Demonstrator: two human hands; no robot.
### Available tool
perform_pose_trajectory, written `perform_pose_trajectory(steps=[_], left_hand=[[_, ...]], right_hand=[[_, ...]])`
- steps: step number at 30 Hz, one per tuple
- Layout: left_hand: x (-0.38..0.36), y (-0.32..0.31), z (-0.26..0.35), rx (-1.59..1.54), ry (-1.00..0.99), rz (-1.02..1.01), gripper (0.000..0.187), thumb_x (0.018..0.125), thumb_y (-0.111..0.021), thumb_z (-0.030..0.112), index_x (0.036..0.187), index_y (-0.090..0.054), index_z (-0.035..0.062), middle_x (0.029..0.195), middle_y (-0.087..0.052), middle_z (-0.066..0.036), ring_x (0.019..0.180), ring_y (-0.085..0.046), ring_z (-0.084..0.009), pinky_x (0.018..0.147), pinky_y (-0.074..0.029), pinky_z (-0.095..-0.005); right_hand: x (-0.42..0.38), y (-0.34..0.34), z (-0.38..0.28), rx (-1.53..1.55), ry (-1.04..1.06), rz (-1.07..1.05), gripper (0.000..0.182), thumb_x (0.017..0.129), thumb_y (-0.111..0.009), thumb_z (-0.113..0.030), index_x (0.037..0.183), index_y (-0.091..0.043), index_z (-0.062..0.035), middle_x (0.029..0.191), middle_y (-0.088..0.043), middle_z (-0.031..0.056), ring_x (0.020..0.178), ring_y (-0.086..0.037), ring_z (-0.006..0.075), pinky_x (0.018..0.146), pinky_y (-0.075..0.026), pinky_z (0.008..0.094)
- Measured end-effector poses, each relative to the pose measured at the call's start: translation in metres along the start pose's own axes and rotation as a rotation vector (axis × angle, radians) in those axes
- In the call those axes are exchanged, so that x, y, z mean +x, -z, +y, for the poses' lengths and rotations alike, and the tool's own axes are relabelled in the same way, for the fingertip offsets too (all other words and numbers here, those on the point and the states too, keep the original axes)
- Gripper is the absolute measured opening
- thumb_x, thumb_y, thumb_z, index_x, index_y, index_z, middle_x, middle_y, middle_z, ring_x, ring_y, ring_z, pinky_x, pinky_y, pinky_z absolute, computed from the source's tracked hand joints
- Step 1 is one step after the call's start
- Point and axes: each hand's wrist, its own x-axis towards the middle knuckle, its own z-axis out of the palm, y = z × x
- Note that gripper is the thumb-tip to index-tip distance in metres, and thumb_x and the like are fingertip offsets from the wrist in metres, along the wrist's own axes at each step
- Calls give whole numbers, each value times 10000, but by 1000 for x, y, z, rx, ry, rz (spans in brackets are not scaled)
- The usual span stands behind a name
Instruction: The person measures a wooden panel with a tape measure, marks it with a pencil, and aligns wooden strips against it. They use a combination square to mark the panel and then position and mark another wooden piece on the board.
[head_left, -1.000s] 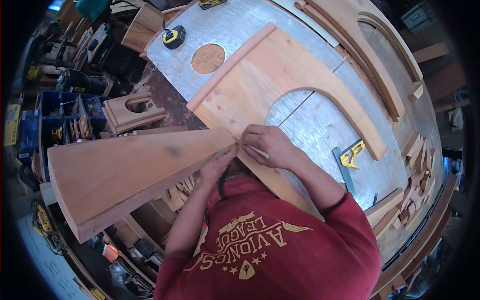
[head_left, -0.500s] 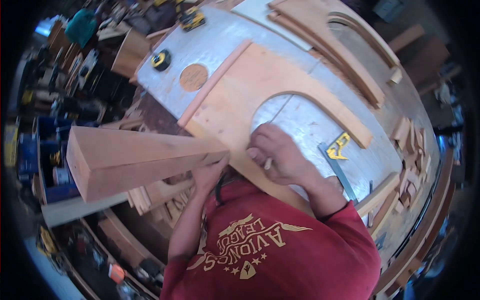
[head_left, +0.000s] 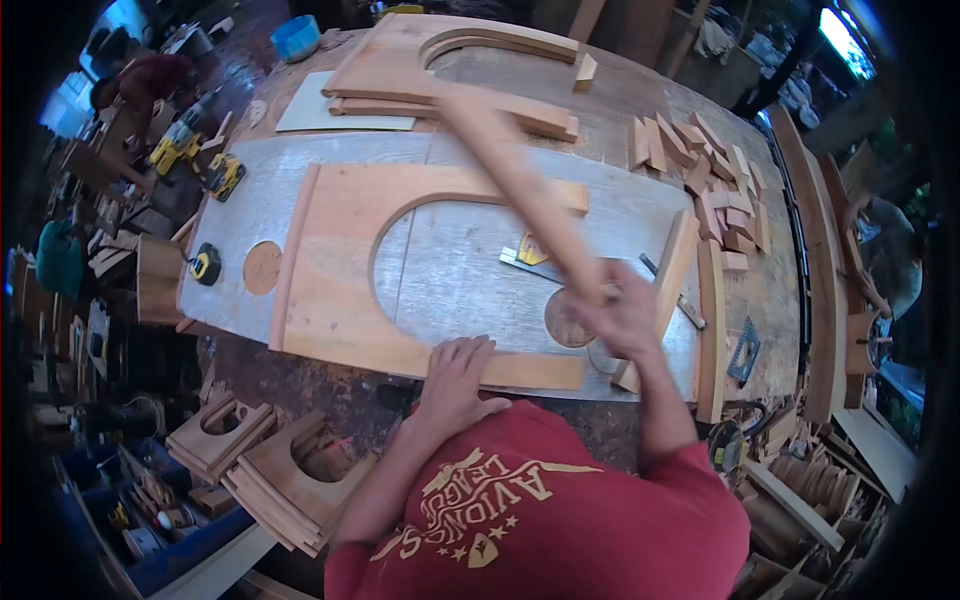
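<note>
My right hand (head_left: 618,312) is wrapped round the lower end of a long wooden bar (head_left: 515,180). The bar tilts up and to the left above the table and is blurred by motion. Whether the fingers also hold anything smaller cannot be made out. My left hand (head_left: 458,388) lies with its fingers extended on the near arm of a U-shaped wooden panel (head_left: 335,240). This panel lies flat, with a reddish strip (head_left: 292,260) along its left end. Partly behind the bar is a yellow-handled square (head_left: 530,255), its metal blade on the table.
Behind lies a second U-shaped panel (head_left: 390,60). Several offcuts (head_left: 720,190) are heaped at the right. A tape measure (head_left: 206,264) and a drill (head_left: 222,176) sit at the left edge. Other people are at the far left (head_left: 150,90) and far right (head_left: 890,250).
The wooden bar has passed from my left hand to my right and swung over the table. My left hand has come down onto the panel. The view has turned to the right.
</note>
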Motion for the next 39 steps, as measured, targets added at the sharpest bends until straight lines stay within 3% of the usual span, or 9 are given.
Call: perform_pose_trajectory(steps=[4, 11, 18, 21, 29, 33, 34, 37, 39], left_hand=[[-10, -27, -23, 277, -10, -63, 870, 707, -856, 366, 1420, -484, 34, 1422, -509, -169, 1347, -432, -362, 1173, -270, -551], [6, -24, -34, 302, -70, -114, 651, 684, -847, 241, 1255, -581, 73, 1121, -616, -99, 1129, -568, -291, 1055, -364, -486], [-19, -1, -40, 330, -80, -101, 619, 695, -849, 227, 1241, -592, 86, 1134, -620, -97, 1132, -575, -270, 1052, -368, -485], [-32, 21, -33, 358, -64, -76, 585, 715, -822, 196, 1247, -598, 100, 1145, -623, -83, 1157, -571, -262, 1132, -323, -530], [-94, 90, -32, 403, -36, -35, 474, 746, -701, 116, 1214, -624, 138, 1196, -626, -35, 1227, -539, -258, 1159, -308, -540], [-123, 125, -38, 396, -44, -17, 460, 754, -694, 112, 1208, -631, 154, 1219, -629, -24, 1237, -535, -261, 1136, -342, -490], [-128, 133, -37, 384, -47, -19, 440, 772, -674, 100, 1208, -638, 147, 1214, -634, -27, 1235, -535, -264, 1127, -346, -479], [-140, 153, -43, 386, -73, 15, 398, 803, -640, 81, 1198, -657, 133, 1200, -646, -31, 1227, -537, -268, 1106, -357, -453], [-153, 153, -51, 405, -103, 62, 387, 797, -651, 93, 1181, -664, 135, 1195, -651, -27, 1222, -542, -264, 1099, -363, -444]], right_hand=[[-18, 56, 99, -455, -264, 252, 728, 736, -812, -549, 1169, -659, 17, 964, -723, 251, 914, -713, 410, 827, -559, 477], [-22, 77, 157, -706, -604, 260, 752, 710, -797, -594, 1106, -685, 35, 977, -719, 277, 946, -707, 436, 838, -551, 509], [-10, 16, 162, -606, 105, 473, 595, 832, -764, -398, 1277, -599, -39, 1160, -657, 199, 984, -681, 410, 853, -541, 492], [-5, -25, 88, -531, 135, -196, 501, 817, -772, -340, 1212, -626, -69, 1260, -602, 162, 981, -672, 383, 841, -548, 476], [23, -62, 79, -506, 247, -170, 417, 823, -744, -268, 1171, -672, -50, 1176, -621, 159, 928, -688, 372, 809, -557, 478], [62, -63, 97, -161, 170, 111, 315, 905, -629, -213, 1133, -679, -1, 908, -680, 184, 823, -700, 364, 793, -538, 449], [83, -74, 124, 152, 176, 98, 303, 941, -576, -212, 1121, -659, 17, 846, -707, 191, 669, -677, 258, 631, -520, 410], [83, -62, 81, 1002, -403, -445, 363, 1015, -460, -287, 1167, -629, -5, 957, -722, 153, 442, -443, 111, 443, -420, 308], [66, -69, 41, 1110, -394, -519, 450, 1039, -395, -410, 1172, -621, -43, 871, -697, 126, 383, -311, 67, 368, -300, 256]])
